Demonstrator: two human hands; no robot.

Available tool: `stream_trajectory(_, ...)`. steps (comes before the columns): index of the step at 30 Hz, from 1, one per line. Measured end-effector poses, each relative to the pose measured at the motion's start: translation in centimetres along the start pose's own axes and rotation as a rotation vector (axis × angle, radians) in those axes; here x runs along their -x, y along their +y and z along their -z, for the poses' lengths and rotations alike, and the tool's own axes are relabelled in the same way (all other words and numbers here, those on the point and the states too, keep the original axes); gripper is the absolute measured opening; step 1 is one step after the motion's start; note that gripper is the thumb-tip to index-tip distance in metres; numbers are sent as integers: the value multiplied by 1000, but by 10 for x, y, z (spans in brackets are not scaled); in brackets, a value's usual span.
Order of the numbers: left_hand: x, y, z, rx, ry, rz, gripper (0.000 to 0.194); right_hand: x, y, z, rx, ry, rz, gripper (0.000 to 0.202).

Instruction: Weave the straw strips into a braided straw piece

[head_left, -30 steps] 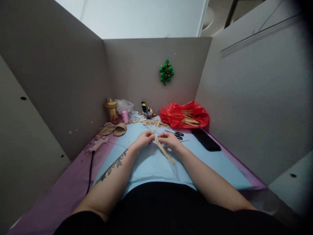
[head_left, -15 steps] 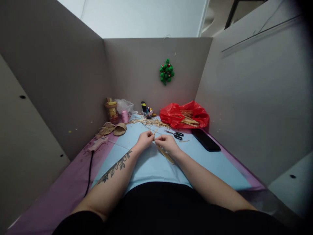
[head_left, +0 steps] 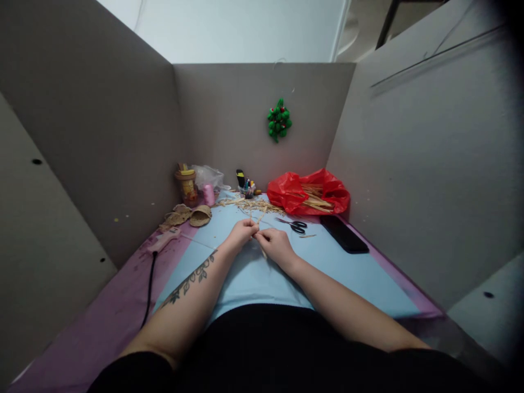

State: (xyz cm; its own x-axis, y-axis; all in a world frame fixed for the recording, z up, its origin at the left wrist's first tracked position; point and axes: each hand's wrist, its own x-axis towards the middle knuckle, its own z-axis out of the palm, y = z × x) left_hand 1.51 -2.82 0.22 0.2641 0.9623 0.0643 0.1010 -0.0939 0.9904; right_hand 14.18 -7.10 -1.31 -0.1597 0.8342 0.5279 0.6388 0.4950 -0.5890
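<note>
My left hand (head_left: 242, 231) and my right hand (head_left: 275, 243) meet over the blue cloth, fingertips touching. Both are closed in a pinch on thin tan straw strips (head_left: 262, 251). One end hangs down toward me below the fingers, and thin ends poke up above them. The part inside the fingers is hidden. Just beyond my hands lies a heap of loose straw (head_left: 258, 206). Black-handled scissors (head_left: 297, 225) rest to the right of my right hand, beside a short straw scrap (head_left: 308, 236).
A red plastic bag (head_left: 286, 192) of straw and a black phone-like slab (head_left: 344, 234) lie at right. Leftward are a pink glue gun (head_left: 164, 239) with its cord, a small woven cup (head_left: 200, 216), pink thread (head_left: 208, 195), a jar (head_left: 187, 188) and a pen holder (head_left: 247, 189). Grey panels surround the table.
My right hand has shifted slightly left, closer against my left hand. The hanging straw has swung left and shows less of its length below my fingers.
</note>
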Motion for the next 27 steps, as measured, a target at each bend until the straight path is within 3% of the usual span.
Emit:
stream_trajectory(5,0,2,2,46,26,38,12,1,2,3,47,-28,37,22)
stream_trajectory(10,-1,2,4,82,34,29,15,1,-1,4,-103,-10,55,21)
stream_trajectory(14,-2,-1,2,-20,42,-106,13,-3,5,0,-305,112,-93,17)
stream_trajectory(19,-2,-6,-1,-224,12,-252,10,-10,21,-7,-517,29,-306,25)
stream_trajectory(22,-3,-9,0,-378,26,-314,11,-11,25,-7,-469,4,-328,21)
stream_trajectory(27,-6,-14,3,-608,46,-370,11,-12,26,-2,-212,42,-243,12)
